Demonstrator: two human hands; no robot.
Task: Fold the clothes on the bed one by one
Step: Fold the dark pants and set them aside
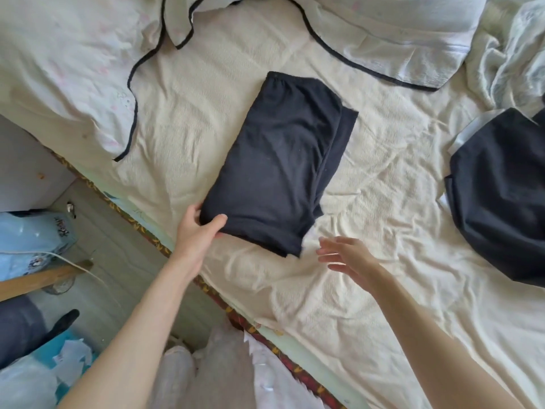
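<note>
A dark navy garment [283,160], folded into a long rectangle, lies in the middle of the cream bed sheet [368,202]. My left hand [197,228] pinches its near left corner, thumb on top and fingers under the edge. My right hand [348,258] hovers just right of the near right corner, fingers straight and spread, slightly blurred, holding nothing. A second black garment [501,196] lies unfolded at the bed's right edge of view.
A pale quilt with black piping [88,69] is bunched along the bed's far and left side. Crumpled light fabric [513,54] sits at the far right. Floor clutter, a blue bag [29,240] and a wooden stick [38,280] lie left of the bed.
</note>
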